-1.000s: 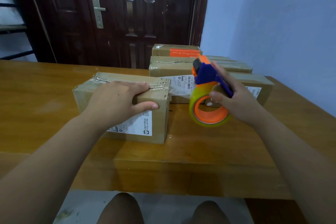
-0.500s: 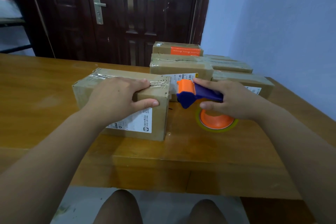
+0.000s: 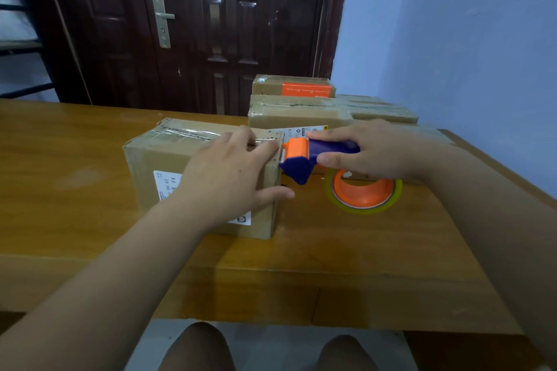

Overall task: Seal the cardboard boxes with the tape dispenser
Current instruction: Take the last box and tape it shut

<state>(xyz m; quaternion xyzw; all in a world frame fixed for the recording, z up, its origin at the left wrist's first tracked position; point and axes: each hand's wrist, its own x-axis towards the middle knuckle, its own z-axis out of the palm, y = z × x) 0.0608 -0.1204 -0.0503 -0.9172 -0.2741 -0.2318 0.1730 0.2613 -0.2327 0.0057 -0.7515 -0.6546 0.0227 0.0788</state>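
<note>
A cardboard box [image 3: 168, 156] with a white label and clear tape along its top seam sits on the wooden table [image 3: 75, 190]. My left hand [image 3: 232, 175] rests over its right end, fingers on top and thumb on the front face. My right hand [image 3: 370, 150] grips the purple handle of the tape dispenser [image 3: 304, 156]. The dispenser's orange roller and toothed blade touch the box's upper right edge. Its orange-cored tape roll [image 3: 364, 193] hangs low, close to the table.
Several more cardboard boxes [image 3: 295, 114] are stacked at the back right, one with an orange label [image 3: 307, 89]. A dark wooden door stands behind the table and a blue wall [image 3: 467, 39] runs along the right. My knees show below the table's front edge.
My right hand has tipped the dispenser down from upright and brought it leftwards until its blade end meets the box's right edge. My left hand has stayed on the box.
</note>
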